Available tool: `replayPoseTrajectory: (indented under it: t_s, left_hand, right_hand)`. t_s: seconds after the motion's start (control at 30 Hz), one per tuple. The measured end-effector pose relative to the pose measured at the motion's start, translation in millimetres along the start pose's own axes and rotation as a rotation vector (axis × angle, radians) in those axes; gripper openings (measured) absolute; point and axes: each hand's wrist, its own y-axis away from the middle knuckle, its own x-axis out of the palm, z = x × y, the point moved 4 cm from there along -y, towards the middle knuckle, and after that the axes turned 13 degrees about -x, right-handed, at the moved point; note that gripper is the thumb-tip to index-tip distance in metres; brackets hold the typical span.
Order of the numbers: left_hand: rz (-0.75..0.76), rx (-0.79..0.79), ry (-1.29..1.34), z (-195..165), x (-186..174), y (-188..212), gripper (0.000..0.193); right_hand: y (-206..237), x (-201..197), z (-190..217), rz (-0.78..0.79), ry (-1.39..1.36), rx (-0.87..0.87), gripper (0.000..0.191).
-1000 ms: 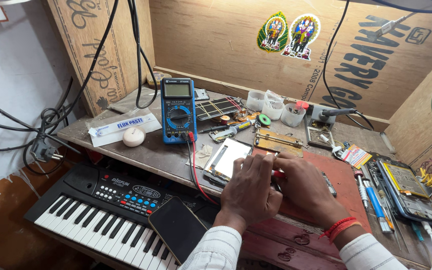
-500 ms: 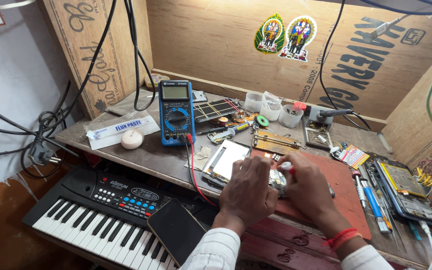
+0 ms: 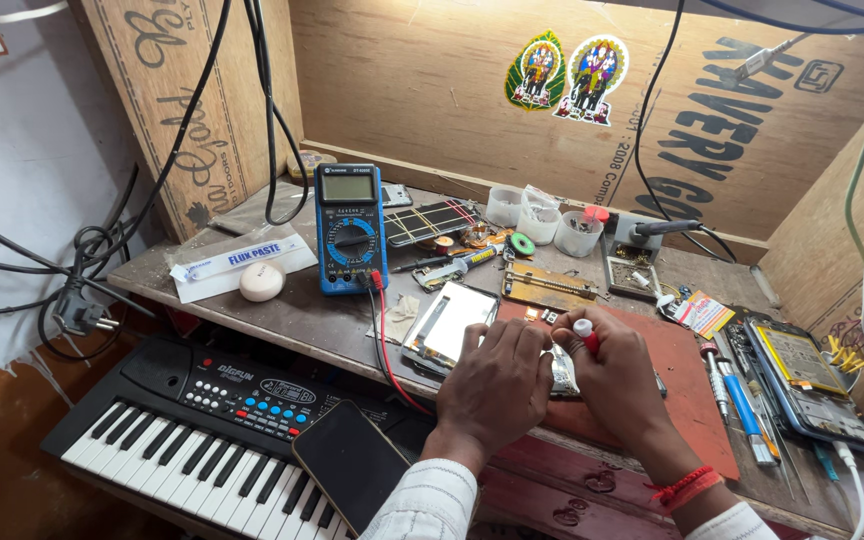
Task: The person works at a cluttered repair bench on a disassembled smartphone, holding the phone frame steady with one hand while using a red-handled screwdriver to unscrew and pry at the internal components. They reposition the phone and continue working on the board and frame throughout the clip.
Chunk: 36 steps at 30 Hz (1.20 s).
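Both hands are huddled together near the front edge of the surface (image 3: 282, 315), wrists angled in from the bottom right. The left hand (image 3: 497, 385) lies palm-down with its fingers curled shut around a small silvery part (image 3: 562, 372), pinning it on the red mat (image 3: 687, 400). The right hand (image 3: 620, 378) sits just beside it, its fingers pinched closed on a little red tool with a white tip (image 3: 585, 333) held upright, and a phone screen panel (image 3: 449, 322) lies just left of the knuckles.
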Motion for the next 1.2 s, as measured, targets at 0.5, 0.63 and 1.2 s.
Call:
replayPoseTrajectory:
  t_s: [0.5,0.63,1.2]
  left_hand:
    - [0.025,-0.013,0.012,2,3,0,0.018]
    - [0.029,-0.018,0.034,2,4,1,0.017]
    - [0.056,-0.032,0.088,4,5,2,0.026]
  right_hand:
    - [15,8,-33,0.044,-0.318,0.237,0.017]
    - [17,5,-31,0.048,-0.425,0.317,0.015]
    - [21,-12,-38,0.217,-0.716,0.460,0.017]
